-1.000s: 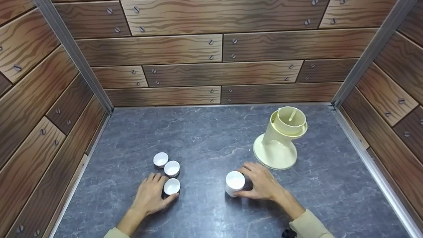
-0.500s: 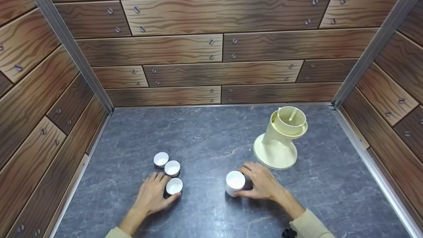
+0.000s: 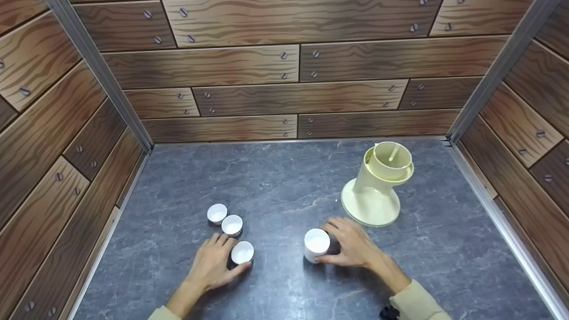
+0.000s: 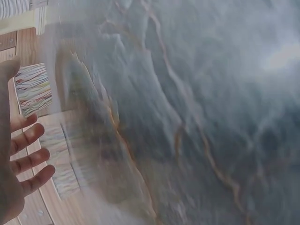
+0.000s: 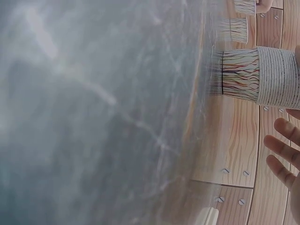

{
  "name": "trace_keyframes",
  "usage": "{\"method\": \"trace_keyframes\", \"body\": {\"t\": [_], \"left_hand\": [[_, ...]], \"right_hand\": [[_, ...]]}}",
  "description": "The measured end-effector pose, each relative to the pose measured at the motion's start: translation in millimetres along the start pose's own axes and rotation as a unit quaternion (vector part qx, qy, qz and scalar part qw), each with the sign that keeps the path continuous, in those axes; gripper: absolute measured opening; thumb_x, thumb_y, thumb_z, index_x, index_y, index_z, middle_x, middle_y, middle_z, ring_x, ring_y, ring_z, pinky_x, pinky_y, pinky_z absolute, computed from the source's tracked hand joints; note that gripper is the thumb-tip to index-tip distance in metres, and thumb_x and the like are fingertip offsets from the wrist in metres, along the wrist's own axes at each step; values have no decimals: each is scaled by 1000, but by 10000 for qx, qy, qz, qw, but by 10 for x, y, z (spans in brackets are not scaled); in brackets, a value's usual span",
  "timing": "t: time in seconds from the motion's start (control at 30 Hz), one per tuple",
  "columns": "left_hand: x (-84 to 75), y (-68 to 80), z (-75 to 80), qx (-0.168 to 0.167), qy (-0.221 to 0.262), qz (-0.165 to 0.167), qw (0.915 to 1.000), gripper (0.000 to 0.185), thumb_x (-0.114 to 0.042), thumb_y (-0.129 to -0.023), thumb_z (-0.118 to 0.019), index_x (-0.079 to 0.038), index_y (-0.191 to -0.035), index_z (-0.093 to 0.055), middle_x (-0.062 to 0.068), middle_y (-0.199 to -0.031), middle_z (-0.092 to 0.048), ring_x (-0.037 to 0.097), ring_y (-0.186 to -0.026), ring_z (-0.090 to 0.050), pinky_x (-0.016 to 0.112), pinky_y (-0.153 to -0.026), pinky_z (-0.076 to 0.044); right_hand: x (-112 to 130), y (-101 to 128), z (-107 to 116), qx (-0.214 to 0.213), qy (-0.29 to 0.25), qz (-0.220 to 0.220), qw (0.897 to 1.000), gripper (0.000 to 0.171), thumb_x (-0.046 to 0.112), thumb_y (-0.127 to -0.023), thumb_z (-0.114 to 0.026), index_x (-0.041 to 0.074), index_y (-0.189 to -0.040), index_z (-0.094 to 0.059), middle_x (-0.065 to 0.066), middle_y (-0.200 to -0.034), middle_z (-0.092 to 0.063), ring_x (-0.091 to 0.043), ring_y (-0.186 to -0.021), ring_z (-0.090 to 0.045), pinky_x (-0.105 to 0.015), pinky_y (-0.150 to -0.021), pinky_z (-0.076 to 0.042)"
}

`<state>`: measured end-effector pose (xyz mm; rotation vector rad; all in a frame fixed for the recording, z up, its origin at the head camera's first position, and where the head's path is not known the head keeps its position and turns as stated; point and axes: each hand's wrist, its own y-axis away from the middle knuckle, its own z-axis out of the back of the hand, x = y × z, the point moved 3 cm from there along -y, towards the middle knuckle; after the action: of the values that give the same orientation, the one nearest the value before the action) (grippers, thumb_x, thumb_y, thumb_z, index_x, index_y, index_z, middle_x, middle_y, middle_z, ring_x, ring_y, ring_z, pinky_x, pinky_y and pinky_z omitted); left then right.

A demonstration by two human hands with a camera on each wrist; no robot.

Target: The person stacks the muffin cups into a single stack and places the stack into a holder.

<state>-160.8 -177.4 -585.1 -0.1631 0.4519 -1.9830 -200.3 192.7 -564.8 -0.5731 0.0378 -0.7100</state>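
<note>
Left hand [image 3: 213, 264] lies on the grey stone-look counter [image 3: 275, 186] with fingers and thumb curled round a small white paper cup [image 3: 242, 252], gripping its side near the base; two more small cups [image 3: 224, 219] sit just behind it in a diagonal row, touching each other. Right hand [image 3: 351, 244] wraps the stack of paper cups [image 3: 316, 245] in front centre, fingers behind it, thumb at the near side. Right wrist view shows the stack [image 5: 255, 75] as ridged, thin-walled liners nested tight, coloured stripes on the outside. These look very light and soft (likely crush or go oval under any real squeeze), so hold low on the wall where the base stiffens it, light pinch only. Nested ones probably stick; peeling at the rim with a fingertip seems safer than pulling the body. Cream plastic stand with a tilted cup holder [image 3: 378, 186] sits right rear, well apart from both hands
</note>
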Motion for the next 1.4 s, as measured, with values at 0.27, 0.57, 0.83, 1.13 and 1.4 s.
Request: {"method": "trace_keyframes", "body": {"t": [0.27,0.57,0.83,1.13,1.4], "left_hand": [[-107,-47,-5,16,105,-84,9999,57,-71,-84,-73,-20,-111,-71,-1,-107,-69,21,-101,-64,42,-81,-57],[-223,-151,-36,44,226,-179,9996,58,-72,-86,-70,-19,-110,-72,0,-104,-70,19,-98,-63,41,-81,-57],[-352,-204,-105,34,443,-388,9983,56,-73,-88,-67,-21,-109,-71,-3,-100,-67,16,-94,-60,38,-80,-55],[-447,-285,-120,-70,555,-522,9971,57,-74,-91,-63,-21,-109,-71,-4,-99,-68,15,-92,-60,36,-83,-54],[-538,-364,-116,-342,679,-647,9950,55,-73,-90,-65,-22,-110,-70,-6,-98,-67,13,-89,-56,32,-79,-51]], "right_hand": [[4,0,-2,-14,65,20,10000,70,74,-73,-83,19,-114,-71,3,-106,-69,-14,-96,-65,-33,-83,-55],[1,-13,8,3,43,26,10000,70,75,-73,-82,19,-113,-71,3,-106,-69,-14,-96,-66,-34,-83,-55],[16,1,-5,46,15,-28,10000,70,76,-74,-81,21,-116,-71,4,-106,-68,-13,-96,-65,-33,-82,-54],[19,10,-12,-29,-49,16,10000,67,73,-74,-83,19,-112,-71,5,-103,-67,-12,-92,-64,-33,-79,-53],[6,5,0,34,27,-37,10000,69,74,-74,-81,19,-113,-71,2,-107,-68,-14,-96,-65,-34,-82,-55]]}}
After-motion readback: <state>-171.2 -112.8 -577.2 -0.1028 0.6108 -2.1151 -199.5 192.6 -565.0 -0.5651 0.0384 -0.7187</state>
